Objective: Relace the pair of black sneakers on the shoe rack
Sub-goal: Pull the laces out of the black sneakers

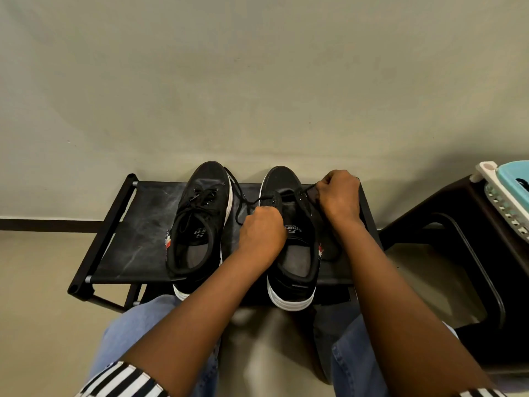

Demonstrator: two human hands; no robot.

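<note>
**Inspector:** The sneaker under work point(292, 253) stands on the shoe rack point(137, 224), centre right of the frame. Its toe points to the wall and its heel overhangs the front edge. Its lace point(252, 202) passes only through the eyelets nearest the toe, as far as I can tell.

**Clerk:** And the grip?

**Inspector:** Both fists are curled. The left hand point(262, 233) pinches one run of lace over the tongue. The right hand point(339, 196) pinches the other run just past the shoe's right edge. The lace runs taut across the shoe between them.

**Clerk:** Hazards?

**Inspector:** Three, in my judgement.
- An uneven pull would leave one end short, or draw it clean out of its eyelet.
- A hard tug toward the body could slide the shoe off the front edge.
- The slack loop lies against the laced sneaker point(200, 219), centre left, and may snag there.

**Clerk:** Surroundings?

**Inspector:** A stool point(458, 224) at far right, with a basket point(509, 181) on top. Both are well apart from the work.
</note>
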